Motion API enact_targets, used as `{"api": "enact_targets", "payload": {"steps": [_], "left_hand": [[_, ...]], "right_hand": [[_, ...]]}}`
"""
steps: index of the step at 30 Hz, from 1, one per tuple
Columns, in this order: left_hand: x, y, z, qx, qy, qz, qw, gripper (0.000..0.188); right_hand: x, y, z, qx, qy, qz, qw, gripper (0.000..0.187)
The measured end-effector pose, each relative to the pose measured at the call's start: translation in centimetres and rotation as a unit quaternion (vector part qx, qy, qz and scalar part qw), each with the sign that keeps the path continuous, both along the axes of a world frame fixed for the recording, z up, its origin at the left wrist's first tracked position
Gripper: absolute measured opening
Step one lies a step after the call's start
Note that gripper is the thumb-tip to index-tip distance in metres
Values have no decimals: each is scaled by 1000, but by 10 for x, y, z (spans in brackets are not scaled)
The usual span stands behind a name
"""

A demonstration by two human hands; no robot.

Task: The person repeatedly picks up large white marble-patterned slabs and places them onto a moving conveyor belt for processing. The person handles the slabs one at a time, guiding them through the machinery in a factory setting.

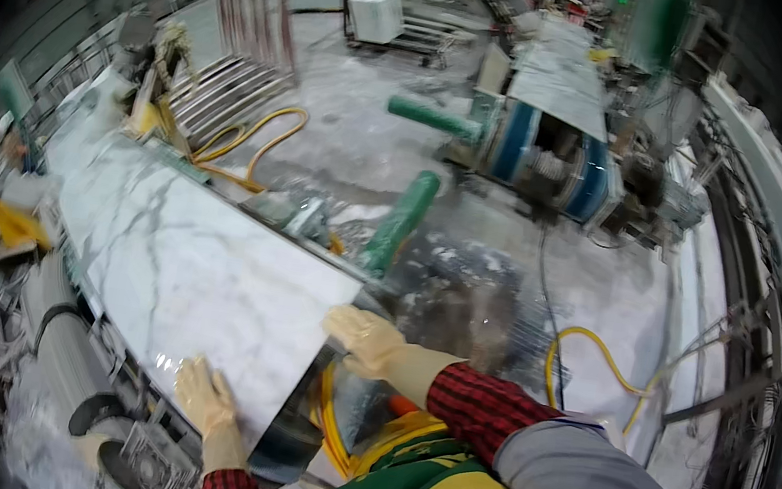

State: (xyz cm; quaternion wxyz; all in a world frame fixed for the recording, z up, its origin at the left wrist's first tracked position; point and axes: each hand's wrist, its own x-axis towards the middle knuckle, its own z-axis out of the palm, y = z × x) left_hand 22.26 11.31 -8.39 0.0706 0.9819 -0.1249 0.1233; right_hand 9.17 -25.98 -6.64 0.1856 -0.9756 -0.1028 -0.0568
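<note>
A long white marble slab (pixel 231 297) with grey veins lies in front of me, running from the near middle to the far left. My left hand (pixel 206 401), in a cream rubber glove, rests flat on its near left edge, fingers stretched out. At the slab's near right corner is my right hand (pixel 369 340), gloved alike. Its fingertips curl over the slab's end edge, and the underside of this grip is hidden. Beneath the slab's end, a dark surface (pixel 289 442) shows.
Grey ribbed pipe (pixel 66 353) and a motor-like unit (pixel 156 461) run along the left. Green rollers (pixel 402 221) stick out beyond the slab. A blue-sided machine (pixel 512 146) stands farther off. Yellow hoses (pixel 590 335) lie on the wet floor, with metal racks (pixel 251 31) behind.
</note>
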Motion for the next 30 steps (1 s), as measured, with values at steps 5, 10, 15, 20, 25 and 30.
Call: {"api": "enact_targets", "payload": {"steps": [5, 10, 15, 20, 25, 30], "left_hand": [[-5, -2, 3, 22, 17, 6, 1000, 58], [-4, 6, -11, 4, -37, -10, 999, 53], [-11, -5, 3, -19, -24, -27, 999, 52], [-14, 0, -3, -18, -53, -27, 998, 51], [-13, 2, -9, -19, -54, -32, 998, 49], [-15, -2, -12, -23, -41, -21, 999, 46]], "right_hand": [[-4, -2, -15, -18, -9, -1, 1000, 85], [-7, 3, -9, -12, -26, -11, 1000, 83], [-14, -2, -5, -8, -16, -7, 1000, 83], [-18, 1, -2, -5, -20, -6, 1000, 84], [-23, 2, 9, -7, -15, -8, 1000, 82], [-26, -1, -7, -13, -59, -17, 998, 81]]}}
